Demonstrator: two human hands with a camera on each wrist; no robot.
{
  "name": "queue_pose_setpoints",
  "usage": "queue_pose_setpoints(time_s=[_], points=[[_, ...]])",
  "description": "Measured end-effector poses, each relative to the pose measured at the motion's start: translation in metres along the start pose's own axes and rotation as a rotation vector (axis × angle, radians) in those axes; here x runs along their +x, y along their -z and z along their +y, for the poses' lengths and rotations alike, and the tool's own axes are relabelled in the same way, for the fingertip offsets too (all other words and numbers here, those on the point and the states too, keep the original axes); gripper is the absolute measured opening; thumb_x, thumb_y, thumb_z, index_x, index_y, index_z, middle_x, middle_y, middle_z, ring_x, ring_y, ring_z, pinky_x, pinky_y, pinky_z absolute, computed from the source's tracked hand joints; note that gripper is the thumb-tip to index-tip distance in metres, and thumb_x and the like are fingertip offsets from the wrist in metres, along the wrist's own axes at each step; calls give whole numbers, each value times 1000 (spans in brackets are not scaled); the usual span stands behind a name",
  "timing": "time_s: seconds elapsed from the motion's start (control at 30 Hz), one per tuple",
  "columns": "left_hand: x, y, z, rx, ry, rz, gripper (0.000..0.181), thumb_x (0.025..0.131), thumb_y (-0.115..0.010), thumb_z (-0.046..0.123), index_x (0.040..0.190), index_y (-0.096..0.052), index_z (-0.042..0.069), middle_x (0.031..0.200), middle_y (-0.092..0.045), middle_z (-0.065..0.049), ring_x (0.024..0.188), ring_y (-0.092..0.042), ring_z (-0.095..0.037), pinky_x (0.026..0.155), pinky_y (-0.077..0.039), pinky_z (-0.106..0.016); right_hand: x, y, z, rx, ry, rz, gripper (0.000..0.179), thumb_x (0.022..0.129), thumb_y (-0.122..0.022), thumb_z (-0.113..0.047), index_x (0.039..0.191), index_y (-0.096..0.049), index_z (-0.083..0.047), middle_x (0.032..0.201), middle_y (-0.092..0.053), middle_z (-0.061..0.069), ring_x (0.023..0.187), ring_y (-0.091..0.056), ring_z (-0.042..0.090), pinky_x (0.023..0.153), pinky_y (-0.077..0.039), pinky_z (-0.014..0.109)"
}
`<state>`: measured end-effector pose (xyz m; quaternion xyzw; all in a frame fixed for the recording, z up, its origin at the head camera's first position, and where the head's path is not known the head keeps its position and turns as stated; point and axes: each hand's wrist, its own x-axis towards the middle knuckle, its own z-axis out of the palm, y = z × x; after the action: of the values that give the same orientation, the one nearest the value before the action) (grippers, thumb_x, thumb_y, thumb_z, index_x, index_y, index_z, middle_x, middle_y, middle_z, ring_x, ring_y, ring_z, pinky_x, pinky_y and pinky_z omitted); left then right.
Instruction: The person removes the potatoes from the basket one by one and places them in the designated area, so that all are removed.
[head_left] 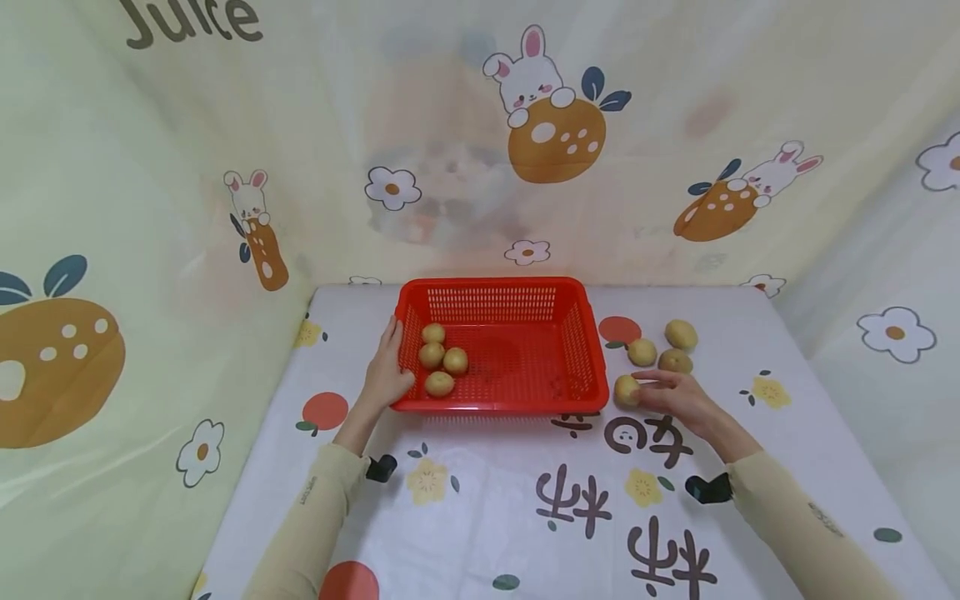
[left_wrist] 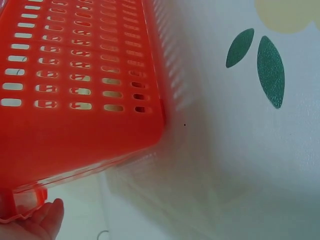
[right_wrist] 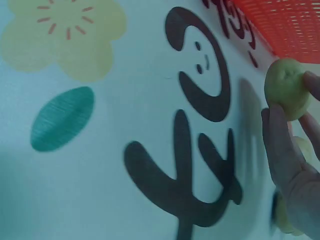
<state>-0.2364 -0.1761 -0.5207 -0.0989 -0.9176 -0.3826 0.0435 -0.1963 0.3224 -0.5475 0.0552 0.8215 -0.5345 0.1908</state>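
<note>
A red plastic basket [head_left: 491, 407] with slotted walls stands at the middle of the table. Several potatoes [head_left: 439, 383] lie inside it on the left. My left hand [head_left: 387, 377] grips the basket's left rim; in the left wrist view its fingers [left_wrist: 50, 220] show beneath the rim at the lower left corner. Just right of the basket, my right hand [head_left: 678, 395] pinches a potato [head_left: 627, 390] between thumb and fingers. The right wrist view shows this potato [right_wrist: 286, 89] held at the fingertips, with the basket wall close behind it.
Three more potatoes lie beyond my right hand: one on the left [head_left: 642, 352], one in front [head_left: 675, 361] and one at the back [head_left: 681, 334]. A printed white cloth [head_left: 480, 517] covers the table. Patterned curtains [head_left: 450, 125] enclose the back and both sides.
</note>
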Motion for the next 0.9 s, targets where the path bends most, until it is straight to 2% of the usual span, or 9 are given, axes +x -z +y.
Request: queue_pose_setpoints(time_s=[0.17, 0.3, 0.37, 0.5, 0.6, 0.67, 0.73, 0.9], points=[[1, 2, 0, -3, -2, -9, 90, 65, -53, -3, 148, -19, -2, 156, -9, -13, 139, -23, -31, 97, -40, -50, 11, 0, 14, 30, -44, 19, 61, 82, -68, -39, 131, -52, -6, 112, -67, 8, 98, -61, 19, 84, -50, 32], [3, 4, 1, -19, -15, -6, 91, 64, -53, -5, 147, -18, -3, 156, -8, -14, 138, -23, -31, 94, -43, -49, 21, 3, 24, 30, -31, 33, 64, 79, -71, -41, 130, -53, -6, 109, -68, 9, 93, -64, 17, 79, -52, 27], [4, 4, 1, -26, -21, -3, 91, 63, -52, -5, 147, -18, -3, 156, -8, -13, 139, -21, -30, 94, -43, -48, 23, 4, 22, -5, -11, 30, 63, 80, -70, -41, 129, -53, -6, 108, -68, 10, 92, -65, 18, 77, -53, 28], [6, 4, -1, -34, -33, 6, 92, 63, -52, -6, 148, -17, -3, 156, -8, -13, 140, -19, -29, 96, -42, -46, 19, 4, 9, -96, 28, 30, 58, 80, -70, -37, 124, -55, -3, 102, -69, 9, 89, -63, 19, 74, -54, 30], [6, 3, -2, -34, -34, 10, 92, 62, -52, -5, 147, -18, -3, 156, -8, -13, 140, -19, -29, 98, -40, -47, 12, 5, -6, -164, 83, 26, 55, 86, -64, -33, 125, -53, 4, 108, -65, 17, 93, -62, 25, 77, -53, 34], [5, 3, -1, -28, -23, 6, 92, 63, -52, -5, 148, -18, -3, 156, -8, -12, 140, -19, -29, 98, -40, -47, 9, 5, -15, -193, 88, 51, 52, 90, -60, -30, 125, -52, 6, 113, -62, 21, 96, -61, 29, 79, -53, 36], [4, 2, -1, -24, -14, 3, 91, 63, -52, -5, 148, -18, -3, 156, -8, -12, 140, -20, -29, 99, -39, -47, 7, 7, -22, -209, 110, 65, 51, 93, -54, -29, 127, -50, 9, 120, -57, 27, 102, -59, 34, 82, -52, 35], [0, 2, 1, -11, 3, -4, 91, 63, -53, -5, 148, -18, -3, 156, -8, -13, 140, -20, -30, 100, -38, -47, 10, 10, -48, -167, 110, 133, 49, 95, -51, -28, 129, -49, 7, 123, -55, 28, 107, -56, 37, 80, -52, 28]])
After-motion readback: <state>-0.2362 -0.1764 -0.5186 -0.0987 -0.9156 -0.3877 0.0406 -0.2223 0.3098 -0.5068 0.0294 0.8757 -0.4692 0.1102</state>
